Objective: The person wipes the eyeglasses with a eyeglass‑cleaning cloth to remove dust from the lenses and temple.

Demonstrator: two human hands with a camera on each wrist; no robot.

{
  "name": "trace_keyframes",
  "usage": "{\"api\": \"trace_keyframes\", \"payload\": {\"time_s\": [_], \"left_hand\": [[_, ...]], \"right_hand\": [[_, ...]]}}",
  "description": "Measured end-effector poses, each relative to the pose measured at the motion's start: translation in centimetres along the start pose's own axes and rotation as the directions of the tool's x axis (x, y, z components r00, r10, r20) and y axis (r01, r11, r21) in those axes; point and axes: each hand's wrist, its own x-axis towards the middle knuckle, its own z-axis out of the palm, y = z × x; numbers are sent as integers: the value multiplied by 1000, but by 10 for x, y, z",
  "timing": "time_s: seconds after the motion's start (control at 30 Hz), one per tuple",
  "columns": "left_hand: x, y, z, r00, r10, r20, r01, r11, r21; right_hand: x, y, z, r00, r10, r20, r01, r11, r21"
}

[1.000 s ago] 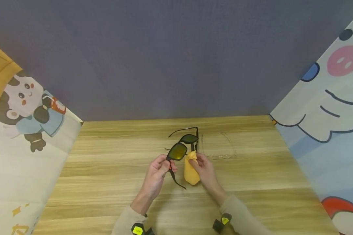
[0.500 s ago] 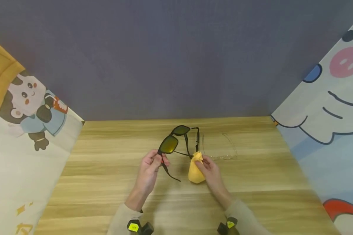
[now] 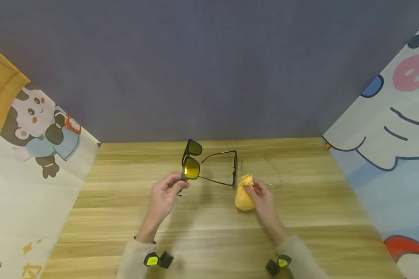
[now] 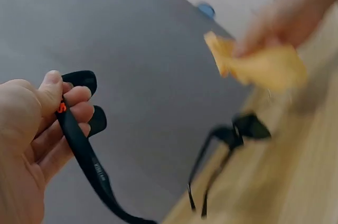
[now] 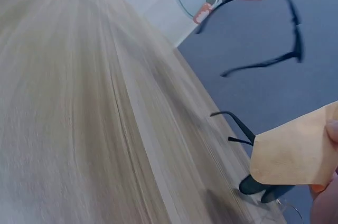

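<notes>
The left hand (image 3: 164, 193) pinches a pair of black sunglasses (image 3: 192, 169) between thumb and fingers, near one hinge, where a small orange-red mark (image 4: 62, 107) shows on the temple arm. The sunglasses are raised above the tabletop (image 3: 209, 236), their front running from near to far; the near lens glints yellow, the far one looks dark olive.

The right hand (image 3: 263, 197), well apart from the left, has its thumb and fingers closed on the gathered top of a yellow cloth (image 3: 243, 200). The bulk of the cloth bulges toward the near left, above the tabletop; it is blurred in the left wrist view.

Between the hands and a little farther off, a second black pair of glasses (image 3: 235, 167) lies on the tabletop, front to the right and both temple arms pointing left. To the right of it, a thin wire-framed pair (image 3: 273, 185) rests on the tabletop, its near edge partly hidden by the right hand.

Pale sleeves (image 3: 134, 257) cover both forearms, and each wrist carries a black device (image 3: 165, 259) and a yellow label (image 3: 152, 260). A plain grey panel (image 3: 209, 69) stands along the far edge, with cartoon-printed walls at left (image 3: 24, 186) and right (image 3: 398, 186).
</notes>
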Motion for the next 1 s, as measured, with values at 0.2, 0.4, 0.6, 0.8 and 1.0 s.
{"api": "trace_keyframes", "payload": {"time_s": [0.2,0.4,0.6,0.8,1.0], "left_hand": [[-3,-34,-9,994,103,25,-105,918,383],[-10,-67,-12,975,190,114,-218,744,631],[-17,-88,-9,966,196,169,-257,649,716],[-21,-97,-8,960,188,206,-278,599,751],[-24,-107,-7,943,189,273,-332,554,764]], "right_hand": [[2,-3,-11,999,0,-33,1,1000,13],[3,-7,-15,999,-3,-49,4,999,33],[4,-6,-19,998,30,-50,-29,999,19],[6,-2,-24,998,0,-67,1,1000,5],[6,-1,-28,997,-39,-71,39,999,-1]]}}
